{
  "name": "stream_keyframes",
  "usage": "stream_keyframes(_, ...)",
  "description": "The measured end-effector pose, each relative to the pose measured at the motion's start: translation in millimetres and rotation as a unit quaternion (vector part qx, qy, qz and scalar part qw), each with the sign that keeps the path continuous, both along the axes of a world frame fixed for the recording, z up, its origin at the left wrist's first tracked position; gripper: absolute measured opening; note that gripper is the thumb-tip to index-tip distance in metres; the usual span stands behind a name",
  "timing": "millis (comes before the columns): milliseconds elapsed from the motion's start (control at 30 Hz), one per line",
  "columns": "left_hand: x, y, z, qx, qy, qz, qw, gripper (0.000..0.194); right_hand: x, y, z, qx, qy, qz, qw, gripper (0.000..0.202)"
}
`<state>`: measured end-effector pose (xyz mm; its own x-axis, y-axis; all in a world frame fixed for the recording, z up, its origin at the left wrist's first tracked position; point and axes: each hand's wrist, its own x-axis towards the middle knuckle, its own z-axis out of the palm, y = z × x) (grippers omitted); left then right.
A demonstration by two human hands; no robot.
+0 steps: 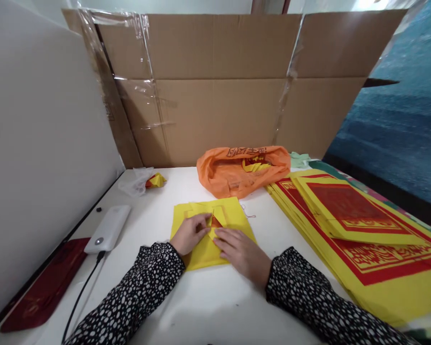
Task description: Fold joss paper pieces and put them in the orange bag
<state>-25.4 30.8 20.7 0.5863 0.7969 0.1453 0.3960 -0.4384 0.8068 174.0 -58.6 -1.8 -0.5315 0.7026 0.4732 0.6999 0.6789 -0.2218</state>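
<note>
— Backdrop: one taped cardboard panel [219,105], upright behind a white bench [201,306]. And the central item?
— One folded paper [216,222], yellow and reddish-brown, atop yellow sheets [201,254] at the bench's middle.
— State of the fingers?
— Left hand [191,233]: fingers bent, slightly parted from the thumb, tips at the paper's left side; whether they pinch it, I cannot tell. Right hand [239,247]: open, fingers nearly straight, tips laid on its lower right.
— Surrounding stock?
— Red thread [250,216], just right of the sheets. Orange bag [219,177], far edge, yellow-and-red pieces [255,165] inside. Clear bag [132,182], far left corner, touching a yellow-and-red piece [157,180].
— Side edges?
— Left: white power bank [110,225], black cable [79,294] attached, beside a dark red pouch [48,285]. Right: large red-printed yellow sheets [373,282], smaller printed sheets [355,206] on top.
</note>
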Motion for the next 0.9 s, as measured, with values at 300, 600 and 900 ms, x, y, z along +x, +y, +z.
stream_keyframes(300, -0.2, 5.1, -1.1, -0.001, 0.012, -0.003, 1.0, 0.021, -7.5, -16.9, -20.1, -0.045, -0.067, -0.05, 0.995, 0.065)
stream_keyframes(600, -0.6, 2.9, 2.0, 0.0, 0.013, 0.003, 1.0, 0.019, -6.2, -17.2, -11.4, -0.085, -0.029, -0.045, 0.995, 0.062)
stream_keyframes(900, 4.6, -0.3, -4.0, -0.026, -0.032, 0.048, 0.998, 0.009, 0.3, -12.5, 17.1, -0.207, 0.012, -0.05, 0.977, 0.058)
